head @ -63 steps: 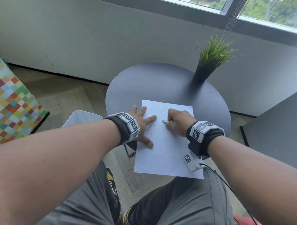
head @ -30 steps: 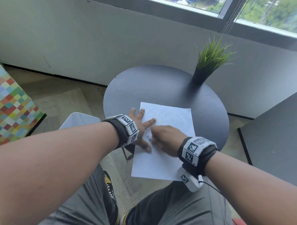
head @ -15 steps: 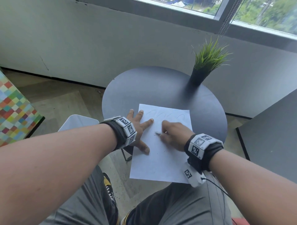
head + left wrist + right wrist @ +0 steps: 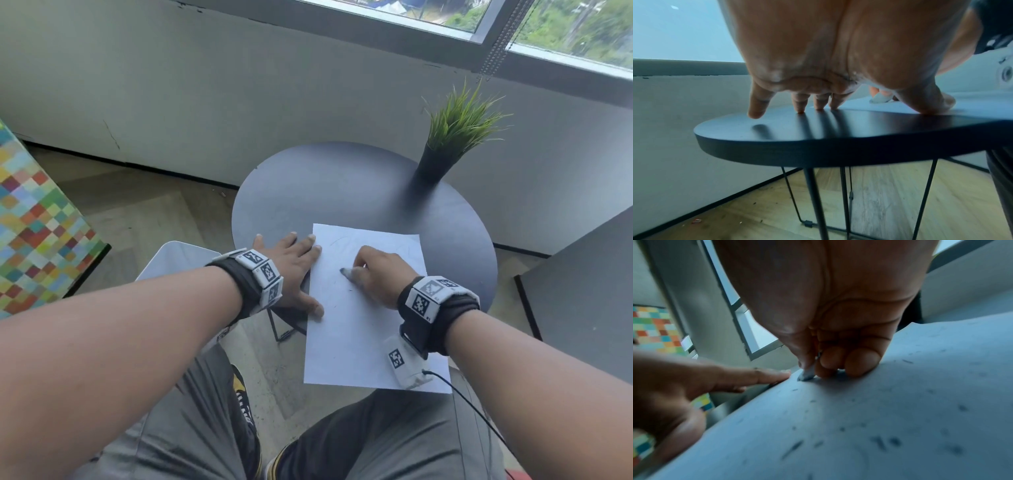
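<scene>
One eraser (image 4: 345, 272), tip leftward, in tight right hand (image 4: 382, 278) grip; left hand (image 4: 291, 270) flat.

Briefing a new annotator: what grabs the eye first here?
The white sheet on the round dark table, overhanging its near edge. The right hand pinches a small whitish nub, likely an eraser, against it, while the left hand lies flat at the sheet's left edge. A grassy potted plant stands far right.

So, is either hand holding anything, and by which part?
The right hand pinches a small whitish eraser by its upper end, tip on the paper. The left hand holds nothing; it rests flat at the paper's edge.
</scene>
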Demonstrator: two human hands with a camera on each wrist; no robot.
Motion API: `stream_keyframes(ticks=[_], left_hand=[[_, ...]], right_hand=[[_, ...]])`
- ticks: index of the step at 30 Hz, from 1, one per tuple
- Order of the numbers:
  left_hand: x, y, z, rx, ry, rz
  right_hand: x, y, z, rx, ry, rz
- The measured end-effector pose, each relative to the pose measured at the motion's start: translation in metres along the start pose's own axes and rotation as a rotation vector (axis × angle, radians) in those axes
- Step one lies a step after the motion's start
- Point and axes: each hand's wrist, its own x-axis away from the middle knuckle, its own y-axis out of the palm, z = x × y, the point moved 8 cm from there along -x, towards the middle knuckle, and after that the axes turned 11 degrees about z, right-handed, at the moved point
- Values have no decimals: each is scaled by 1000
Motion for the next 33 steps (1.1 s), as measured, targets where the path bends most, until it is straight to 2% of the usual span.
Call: stream_keyframes(ticks=[3,6,8,12,16,18,21,25,27,30,31,33], left_hand=[[-2,2,-3,-18,10,7],[-2,5,-2,-23,13,0],[-2,4,-2,-23,11,-3],[-1,2,1,-32,20,-33],[-3,2,2,-49,21,-61],[-1,2,2,-53,24,-62],[0,0,3,-44,26,-58],[-1,2,3,-55,22,-76],[0,1,3,-55,23,-71],[0,0,3,-55,20,-66],[0,0,3,-58,19,-71],[-1,1,3,-72,22,-76]], right_hand=[[-7,-3,3,-49,42,23],[-9,0,-10,-37,19,54],[-6,7,-25,10,-59,57],[3,21,-48,97,-234,-68],[-23,-1,-21,100,-37,72],[-20,3,-31,125,-86,61],[-5,16,-58,120,-227,-47],[-32,2,-35,96,-36,51],[-28,5,-42,101,-81,43],[-13,18,-60,104,-201,-94],[-18,15,-56,106,-179,-87],[-33,4,-39,85,-75,15]])
